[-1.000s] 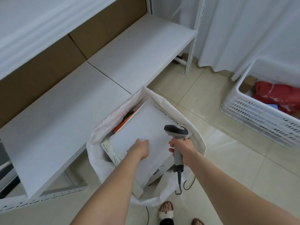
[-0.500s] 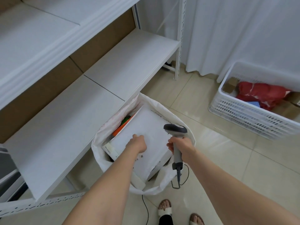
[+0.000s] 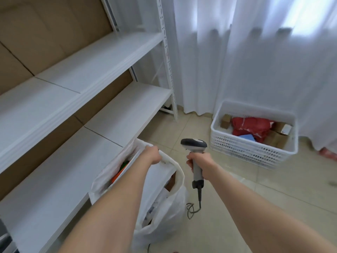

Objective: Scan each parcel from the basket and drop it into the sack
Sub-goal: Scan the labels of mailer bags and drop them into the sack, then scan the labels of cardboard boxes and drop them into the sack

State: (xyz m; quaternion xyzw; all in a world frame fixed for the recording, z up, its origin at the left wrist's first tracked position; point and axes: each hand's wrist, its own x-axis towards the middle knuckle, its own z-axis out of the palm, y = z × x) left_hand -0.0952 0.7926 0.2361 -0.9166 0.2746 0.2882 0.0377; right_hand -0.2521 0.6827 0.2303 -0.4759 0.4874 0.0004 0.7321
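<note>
The right hand (image 3: 199, 161) is clenched round the grey handle of the barcode scanner (image 3: 194, 144), holding it upright with the dark head pointing left toward the sack; its cable (image 3: 193, 209) loops down to the tiled floor (image 3: 273, 194). The left hand (image 3: 152, 155) sits at the far top edge of a flat white parcel (image 3: 156, 177), fingers folded out of sight beyond it, so I cannot tell whether they grip the parcel or the rim. That parcel stands tilted inside the open white sack (image 3: 176, 205), beside something orange (image 3: 118, 175). The sack stands against the lowest board of a white shelving rack (image 3: 116, 114). Well apart to the right, near a white curtain (image 3: 255, 61), the white basket (image 3: 246, 152) holds a red parcel (image 3: 251, 125) and brown boxes (image 3: 275, 140).
</note>
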